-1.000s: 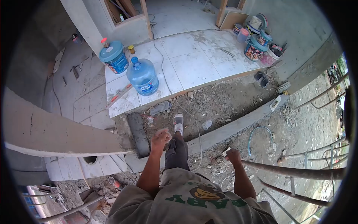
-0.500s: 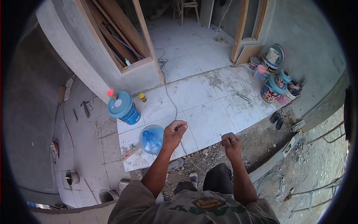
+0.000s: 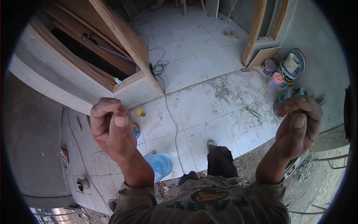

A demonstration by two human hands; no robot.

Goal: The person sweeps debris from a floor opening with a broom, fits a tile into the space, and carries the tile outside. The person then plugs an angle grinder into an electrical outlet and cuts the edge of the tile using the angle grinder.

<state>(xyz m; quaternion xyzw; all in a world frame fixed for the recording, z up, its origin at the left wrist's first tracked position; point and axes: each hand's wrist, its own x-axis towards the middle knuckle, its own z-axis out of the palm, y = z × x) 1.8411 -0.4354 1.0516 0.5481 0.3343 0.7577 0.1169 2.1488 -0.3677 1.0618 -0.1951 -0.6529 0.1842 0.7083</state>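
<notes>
My left hand (image 3: 115, 130) is raised close to the camera, fingers curled over and thumb laid near them. My right hand (image 3: 297, 128) is held up at the same height on the right, closed in a similar way. Anything inside either hand is too small or hidden to make out. Below my left forearm a clear blue water jug (image 3: 162, 166) lies partly covered. A paint bucket (image 3: 136, 130) shows only as a sliver behind my left hand. Past it stands a small jar with a yellow lid (image 3: 140, 112). My right hand hides part of another bucket (image 3: 279, 108).
White floor tiles (image 3: 201, 119) form a step to a doorway with wooden posts (image 3: 255, 33). A cable (image 3: 172, 123) runs across them. Buckets and a pink-lidded container (image 3: 275, 80) stand by the right wall. Rubble (image 3: 253, 162) borders the step. My shoe (image 3: 212, 143) is on the tile edge.
Both hands have risen from low over the step towards the camera and spread wider apart. The view has shifted forward, and one foot now rests on the tiles.
</notes>
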